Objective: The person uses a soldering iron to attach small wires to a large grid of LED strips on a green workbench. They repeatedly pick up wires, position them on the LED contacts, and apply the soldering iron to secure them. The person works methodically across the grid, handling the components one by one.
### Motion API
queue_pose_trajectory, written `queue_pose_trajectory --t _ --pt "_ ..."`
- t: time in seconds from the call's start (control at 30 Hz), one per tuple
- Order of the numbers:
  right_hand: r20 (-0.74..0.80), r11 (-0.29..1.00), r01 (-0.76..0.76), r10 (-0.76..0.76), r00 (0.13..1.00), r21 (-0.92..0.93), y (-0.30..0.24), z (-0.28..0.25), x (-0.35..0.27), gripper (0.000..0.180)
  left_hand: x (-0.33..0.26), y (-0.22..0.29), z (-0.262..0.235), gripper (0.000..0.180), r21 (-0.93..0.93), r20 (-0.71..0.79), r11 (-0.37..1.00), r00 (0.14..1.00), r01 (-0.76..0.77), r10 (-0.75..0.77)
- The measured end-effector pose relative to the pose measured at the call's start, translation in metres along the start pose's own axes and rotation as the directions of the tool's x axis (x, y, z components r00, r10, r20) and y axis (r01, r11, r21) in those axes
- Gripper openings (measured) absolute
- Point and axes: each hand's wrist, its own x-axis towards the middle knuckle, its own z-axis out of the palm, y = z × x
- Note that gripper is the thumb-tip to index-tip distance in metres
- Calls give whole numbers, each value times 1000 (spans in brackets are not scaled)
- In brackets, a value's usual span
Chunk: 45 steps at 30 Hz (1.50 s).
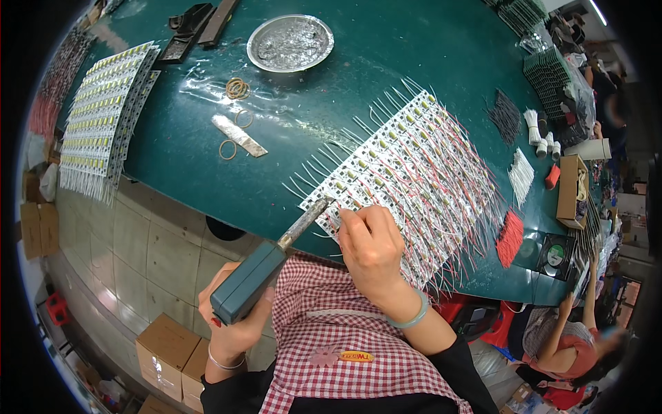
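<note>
My left hand (pixel 238 307) is wrapped round the dark green handle of a soldering iron (pixel 249 283). Its metal tip rests at the near left edge of a white panel of small LED circuit boards (pixel 386 157). Rows of yellow chips cover the panel, and thin white and red wires stick out or lie across it. My right hand (pixel 372 252) is closed in a pinch over the panel's near edge, just right of the tip. Whatever its fingertips hold is too small and hidden to make out.
A round metal dish (pixel 290 44) stands at the back of the green table. Rubber bands (pixel 237 88) and a whitish strip (pixel 238 136) lie nearer. More LED panels (pixel 103 117) overhang the left edge. Wire bundles (pixel 509 238) and a cardboard box (pixel 572 190) lie right; another person (pixel 562 345) sits there.
</note>
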Motion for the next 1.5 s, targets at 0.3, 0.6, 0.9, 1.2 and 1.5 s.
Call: queue_pose_trajectory --t 0.3,0.6,0.9,1.2,1.5 --pt "41 1000 -5 6 999 -10 2 -13 -4 28 -3 -1 -1 28 -3 -13 1000 1000 28 -28" --pt "16 998 -61 60 998 29 -14 -75 5 27 -9 -12 -6 27 -79 -86 991 990 106 -113" --pt "29 976 -80 75 997 203 -16 -3 6 15 -12 -10 -12 29 25 -44 1000 999 -7 8" --pt "48 993 -8 3 999 118 -8 15 -2 17 -13 -13 -12 29 -46 -59 999 998 23 -25" --pt "86 991 54 -65 994 120 -4 13 -6 17 -13 -16 -12 28 -35 -78 999 997 16 -19"
